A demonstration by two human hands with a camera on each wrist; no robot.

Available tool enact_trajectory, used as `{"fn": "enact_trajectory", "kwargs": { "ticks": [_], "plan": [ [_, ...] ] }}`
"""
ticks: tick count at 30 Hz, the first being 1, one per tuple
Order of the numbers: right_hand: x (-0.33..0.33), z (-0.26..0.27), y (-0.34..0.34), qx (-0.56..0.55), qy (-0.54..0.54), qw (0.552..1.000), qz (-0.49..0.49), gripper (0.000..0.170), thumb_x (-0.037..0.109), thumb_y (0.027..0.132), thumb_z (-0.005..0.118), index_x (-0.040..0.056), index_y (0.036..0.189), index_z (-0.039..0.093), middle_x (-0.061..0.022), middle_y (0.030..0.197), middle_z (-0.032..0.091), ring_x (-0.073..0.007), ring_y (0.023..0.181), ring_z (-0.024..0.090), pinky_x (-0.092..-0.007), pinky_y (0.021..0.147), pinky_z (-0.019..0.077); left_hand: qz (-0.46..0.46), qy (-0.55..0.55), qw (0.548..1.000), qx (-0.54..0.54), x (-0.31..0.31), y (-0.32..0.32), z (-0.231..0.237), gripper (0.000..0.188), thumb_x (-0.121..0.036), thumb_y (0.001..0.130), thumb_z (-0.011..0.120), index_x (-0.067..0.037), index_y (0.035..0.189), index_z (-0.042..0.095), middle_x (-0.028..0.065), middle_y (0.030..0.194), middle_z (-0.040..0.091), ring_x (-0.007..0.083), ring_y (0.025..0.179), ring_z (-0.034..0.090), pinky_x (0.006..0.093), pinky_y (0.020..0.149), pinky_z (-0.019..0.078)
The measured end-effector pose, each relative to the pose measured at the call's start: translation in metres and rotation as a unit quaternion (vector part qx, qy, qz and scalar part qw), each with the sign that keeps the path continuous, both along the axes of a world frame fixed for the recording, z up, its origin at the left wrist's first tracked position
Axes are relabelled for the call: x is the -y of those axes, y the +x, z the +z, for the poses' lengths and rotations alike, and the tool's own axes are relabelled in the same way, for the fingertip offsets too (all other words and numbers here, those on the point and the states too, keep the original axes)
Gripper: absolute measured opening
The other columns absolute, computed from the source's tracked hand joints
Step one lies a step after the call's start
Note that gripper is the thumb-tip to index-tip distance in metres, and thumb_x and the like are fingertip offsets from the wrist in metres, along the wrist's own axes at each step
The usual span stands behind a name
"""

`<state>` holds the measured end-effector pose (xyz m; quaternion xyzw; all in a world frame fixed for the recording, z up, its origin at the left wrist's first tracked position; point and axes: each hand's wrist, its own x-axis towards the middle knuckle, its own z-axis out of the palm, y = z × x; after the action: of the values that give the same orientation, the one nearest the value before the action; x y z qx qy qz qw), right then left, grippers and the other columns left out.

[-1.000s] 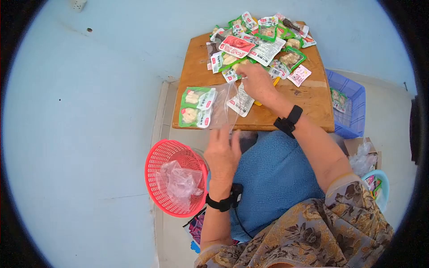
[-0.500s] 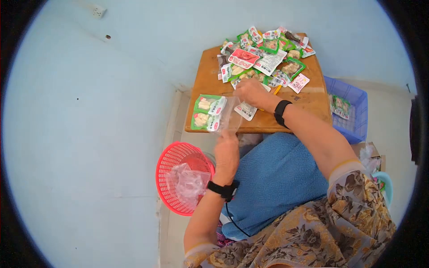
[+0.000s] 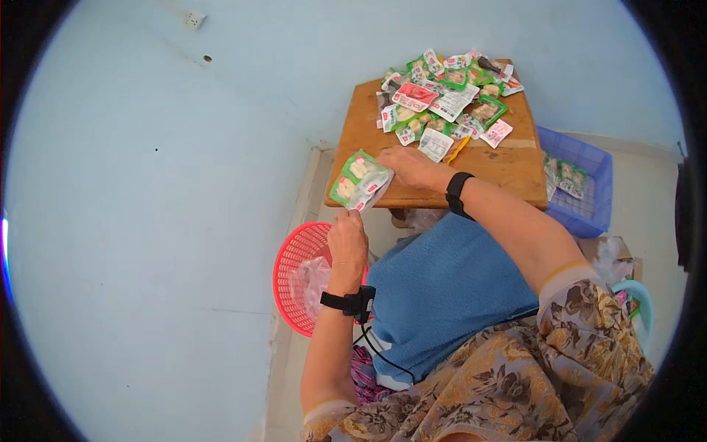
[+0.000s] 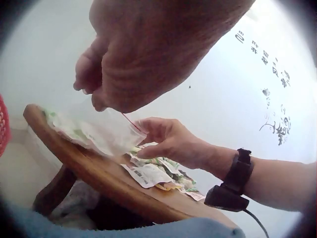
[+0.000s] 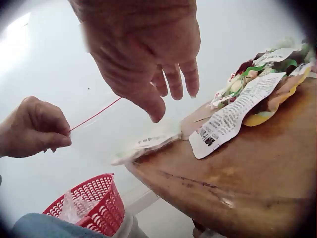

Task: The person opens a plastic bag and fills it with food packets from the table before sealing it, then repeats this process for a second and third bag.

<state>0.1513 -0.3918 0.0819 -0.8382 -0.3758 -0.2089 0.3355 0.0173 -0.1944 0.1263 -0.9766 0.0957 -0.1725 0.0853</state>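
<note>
A clear zip bag [image 3: 379, 186] with a red seal line holds green-and-white food packets [image 3: 346, 188] and stands tilted over the table's near left corner. My left hand [image 3: 347, 239] pinches one end of the bag's mouth between thumb and curled fingers. At the opposite end of the mouth, my right hand [image 3: 412, 166] holds the edge, its other fingers loosely extended in the right wrist view. Stretched between both hands, the red line runs straight. Just right of the bag lies a white printed packet [image 3: 435, 145], at the front of a heap of food packets [image 3: 453, 96].
The wooden table [image 3: 501, 177] stands against the wall. Below its left corner is a red basket [image 3: 283, 283] with clear plastic bags. A blue crate [image 3: 600, 191] with packets sits right of the table, and a light-blue basin [image 3: 642, 309] nearer. A blue cloth [image 3: 449, 287] covers the lap.
My right hand has moved from the heap and white packet to the bag's mouth. The bag, flat on the table before, is now lifted and tilted between both hands. The head view has shifted.
</note>
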Motion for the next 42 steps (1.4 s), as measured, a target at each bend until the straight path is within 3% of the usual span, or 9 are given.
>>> {"fn": "enact_trajectory", "kwargs": {
  "ticks": [4,9,15,17,20,29,31,36,42],
  "plan": [
    [0.002,0.007,-0.001,-0.037,-0.016,0.999,-0.037,0.008,0.005,0.08,0.063,0.0029,0.088,0.065,-0.0178,0.093,0.067,-0.0383,0.094,0.064,-0.0491,0.079,0.0507,-0.014,0.0,1.0,0.01,-0.008,-0.003,0.003,0.006,-0.002,0.083,0.058,-0.001,0.088,0.062,0.0164,0.088,0.061,0.0338,0.084,0.065,0.0447,0.067,0.056],
    [-0.003,0.029,-0.001,-0.022,0.075,0.997,-0.001,0.011,0.012,0.085,0.061,0.002,0.082,0.063,-0.0193,0.085,0.065,-0.0398,0.088,0.064,-0.0496,0.073,0.0495,-0.019,-0.002,0.999,0.049,-0.034,-0.01,0.036,0.009,0.0,0.082,0.056,0.0,0.089,0.061,0.018,0.089,0.062,0.0377,0.082,0.064,0.0466,0.069,0.0547],
    [0.001,0.124,-0.037,-0.108,0.201,0.965,0.132,0.011,0.011,0.083,0.065,0.0004,0.081,0.064,-0.0141,0.074,0.066,-0.024,0.066,0.063,-0.0361,0.064,0.0491,-0.088,-0.103,0.978,0.161,-0.044,-0.053,0.146,0.003,0.002,0.081,0.062,0.001,0.082,0.064,0.021,0.083,0.064,0.0362,0.074,0.064,0.0427,0.063,0.051],
    [0.013,0.14,-0.054,-0.188,0.213,0.936,0.206,0.014,0.012,0.086,0.07,-0.0002,0.083,0.066,-0.0026,0.075,0.068,-0.0083,0.067,0.058,-0.028,0.063,0.0472,-0.015,-0.233,0.967,0.097,-0.034,-0.081,0.168,0.006,-0.001,0.079,0.069,0.003,0.076,0.066,0.0127,0.074,0.066,0.0208,0.064,0.062,0.0311,0.058,0.0477],
    [0.039,0.146,-0.093,-0.274,0.234,0.895,0.262,0.014,0.013,0.089,0.069,0.0002,0.085,0.067,-0.0018,0.078,0.07,-0.0066,0.072,0.06,-0.0256,0.065,0.0486,0.089,-0.393,0.913,-0.062,-0.021,-0.117,0.182,0.001,0.002,0.079,0.071,0.002,0.078,0.07,0.0085,0.076,0.069,0.0146,0.068,0.065,0.0272,0.063,0.0504],
    [0.106,0.117,-0.21,-0.472,0.333,0.769,0.274,0.011,0.009,0.096,0.062,-0.0008,0.091,0.064,-0.0043,0.084,0.069,-0.0083,0.08,0.064,-0.0254,0.072,0.0527,-0.007,-0.58,0.786,-0.214,0.006,-0.179,0.112,0.022,0.01,0.071,0.078,0.0,0.088,0.069,0.0016,0.082,0.067,0.0094,0.073,0.062,0.0238,0.068,0.0508],
    [0.115,0.11,-0.221,-0.471,0.34,0.773,0.253,0.011,0.009,0.097,0.061,-0.0008,0.092,0.064,-0.005,0.086,0.069,-0.009,0.081,0.064,-0.0255,0.072,0.0521,-0.01,-0.599,0.764,-0.237,0.013,-0.178,0.105,0.029,0.008,0.07,0.08,-0.001,0.096,0.069,0.0013,0.083,0.066,0.0091,0.074,0.062,0.0236,0.068,0.0511],
    [0.129,0.121,-0.238,-0.342,0.29,0.879,0.163,0.01,0.01,0.093,0.065,0.0004,0.092,0.067,-0.0052,0.081,0.069,-0.0112,0.077,0.065,-0.027,0.07,0.0508,-0.105,-0.433,0.87,-0.211,0.026,-0.176,0.117,0.019,0.007,0.072,0.077,0.0,0.088,0.072,0.0077,0.08,0.067,0.0154,0.075,0.065,0.0271,0.068,0.0507],
    [0.138,0.127,-0.246,-0.281,0.305,0.9,0.134,0.011,0.011,0.092,0.067,0.0003,0.09,0.067,-0.0063,0.08,0.069,-0.0131,0.074,0.066,-0.0286,0.067,0.0513,-0.106,-0.466,0.857,-0.194,0.034,-0.179,0.13,0.011,0.004,0.072,0.076,0.001,0.08,0.07,0.0101,0.08,0.067,0.0188,0.074,0.064,0.0291,0.068,0.0493]
  ]
}}
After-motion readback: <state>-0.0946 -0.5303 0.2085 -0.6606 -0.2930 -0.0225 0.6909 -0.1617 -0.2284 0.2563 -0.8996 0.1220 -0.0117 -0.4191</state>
